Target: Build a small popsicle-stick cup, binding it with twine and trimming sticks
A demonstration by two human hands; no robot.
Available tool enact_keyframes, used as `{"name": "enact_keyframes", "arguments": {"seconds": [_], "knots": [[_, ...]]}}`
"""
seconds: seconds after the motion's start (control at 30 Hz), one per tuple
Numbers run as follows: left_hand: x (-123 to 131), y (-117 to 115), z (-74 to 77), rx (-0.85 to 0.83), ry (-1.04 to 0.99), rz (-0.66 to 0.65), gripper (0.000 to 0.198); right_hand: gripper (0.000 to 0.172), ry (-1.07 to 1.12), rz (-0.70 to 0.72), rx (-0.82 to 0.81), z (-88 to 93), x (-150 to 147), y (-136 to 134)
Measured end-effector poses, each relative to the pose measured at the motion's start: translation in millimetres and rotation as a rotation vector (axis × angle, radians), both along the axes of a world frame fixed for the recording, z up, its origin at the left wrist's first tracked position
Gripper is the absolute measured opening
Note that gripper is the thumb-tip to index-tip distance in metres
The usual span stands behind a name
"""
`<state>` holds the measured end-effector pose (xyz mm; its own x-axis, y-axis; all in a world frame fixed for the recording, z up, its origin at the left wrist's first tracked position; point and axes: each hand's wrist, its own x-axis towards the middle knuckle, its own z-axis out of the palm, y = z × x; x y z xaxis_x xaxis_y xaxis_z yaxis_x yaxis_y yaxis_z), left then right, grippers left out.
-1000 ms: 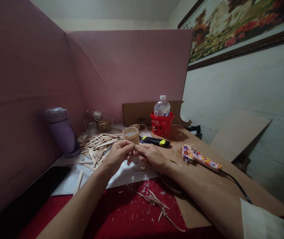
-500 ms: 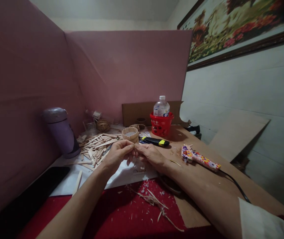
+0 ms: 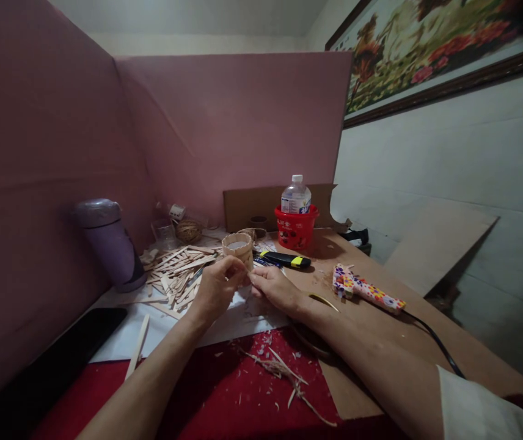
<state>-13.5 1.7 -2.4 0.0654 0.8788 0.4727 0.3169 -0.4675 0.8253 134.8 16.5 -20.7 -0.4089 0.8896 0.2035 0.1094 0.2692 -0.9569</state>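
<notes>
My left hand (image 3: 222, 282) and my right hand (image 3: 274, 287) meet at the middle of the table, fingertips pinched close together. Whatever lies between the fingers is too small to make out. Just behind them stands a small round cup of pale wooden pieces (image 3: 238, 249), its lower part partly covered by my left hand. A heap of wooden craft sticks (image 3: 181, 269) lies left of my left hand. Behind my right hand rests a black and yellow utility knife (image 3: 285, 260). Under my right forearm, scissors (image 3: 323, 302) are partly hidden.
A flower-patterned glue gun (image 3: 366, 290) with a black cord lies on the cardboard at right. A red bucket (image 3: 296, 231) holds a plastic bottle (image 3: 296, 197). A purple flask (image 3: 113, 250) and a ball of twine (image 3: 189, 231) stand at left. Scraps (image 3: 284, 370) litter the red cloth.
My fingertips have drawn slightly apart, the left hand turning a little with its knuckles higher. The view has shifted slightly; the things on the table have stayed in place.
</notes>
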Motion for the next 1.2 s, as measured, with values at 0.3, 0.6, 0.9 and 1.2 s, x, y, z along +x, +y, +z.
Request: {"name": "enact_keyframes", "arguments": {"seconds": [0.3,0.6,0.9,1.2], "knots": [[3,0,-5.2,0.152,0.133,0.144,0.011,0.032,-0.109,-0.054,0.192,4.8,0,-9],[12,-12,4.7,0.201,0.262,0.174,0.012,0.028,-0.066,-0.099,0.278,7.7,-4,-13],[3,-6,6.9,0.093,0.141,0.024,0.007,0.030,0.124,0.066,-0.036,10.0,-3,-16],[2,-8,15.1,-0.122,-0.172,-0.223,0.022,0.024,0.204,0.116,-0.051,16.1,0,-21]]}}
